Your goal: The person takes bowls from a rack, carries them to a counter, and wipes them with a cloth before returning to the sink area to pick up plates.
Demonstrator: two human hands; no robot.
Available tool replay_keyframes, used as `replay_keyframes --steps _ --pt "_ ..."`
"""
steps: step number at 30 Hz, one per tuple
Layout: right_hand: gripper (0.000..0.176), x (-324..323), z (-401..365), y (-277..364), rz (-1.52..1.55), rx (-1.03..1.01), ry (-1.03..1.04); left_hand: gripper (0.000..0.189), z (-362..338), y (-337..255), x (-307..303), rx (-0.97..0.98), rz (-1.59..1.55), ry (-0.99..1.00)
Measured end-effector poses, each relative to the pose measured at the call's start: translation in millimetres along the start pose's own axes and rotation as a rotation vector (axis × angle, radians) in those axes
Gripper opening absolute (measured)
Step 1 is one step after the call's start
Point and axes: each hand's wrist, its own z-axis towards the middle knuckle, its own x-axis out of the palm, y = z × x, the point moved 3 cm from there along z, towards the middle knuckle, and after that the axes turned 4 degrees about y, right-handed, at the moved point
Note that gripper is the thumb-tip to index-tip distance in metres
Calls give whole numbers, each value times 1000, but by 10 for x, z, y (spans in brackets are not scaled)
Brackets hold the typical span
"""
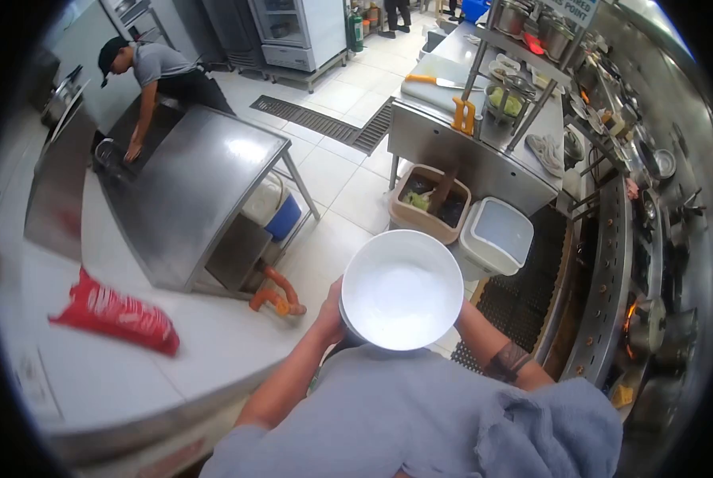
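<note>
A white bowl (pixel 402 291), perhaps with others stacked beneath it, is held in front of my chest, its inside facing up at me. My left hand (pixel 332 311) grips it by the left side, with the fingertips out of sight beneath it. On the opposite side, my right hand (pixel 462 312) supports it and is mostly hidden behind the rim. Nothing shows inside the bowl.
Ahead stand a brown waste bin (pixel 428 227) and a lidded white bin (pixel 497 235). A knife (pixel 444 83) lies on the steel counter's cutting board. Left are a red bag (pixel 117 313) and a steel sink table (pixel 205 167), where a person (pixel 161 76) leans. A lit stove (pixel 631 327) runs right.
</note>
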Motion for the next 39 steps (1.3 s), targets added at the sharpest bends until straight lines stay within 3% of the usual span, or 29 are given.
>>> replay_keyframes --steps 10,14,16,20,22,26,32,36,39 --pt "40 721 2132 1145 27 -23 -105 65 2416 -1609 -535 -86 20 129" --pt "39 889 3154 1599 54 -26 -129 66 3441 -2150 -780 -111 65 92" --pt "37 1042 3797 1788 112 87 -89 66 3917 -2464 -951 -121 28 126" --pt "37 1767 4929 2483 24 -32 -26 63 4693 -3386 -993 -15 100 6" --pt "39 2034 5472 2759 191 96 209 58 5069 -3791 -1027 30 96 8" --pt "41 2809 6005 3526 -30 54 104 55 5746 -4491 -1168 46 -145 -15" --pt "40 2732 7325 3987 36 42 82 57 7308 -5049 -1621 -4 32 17" --pt "41 2479 8015 4362 173 -106 -5 58 8445 -5493 -1389 -86 90 156" --pt "43 2399 8117 4741 294 -224 -108 58 9205 -5757 -1068 -204 119 286"
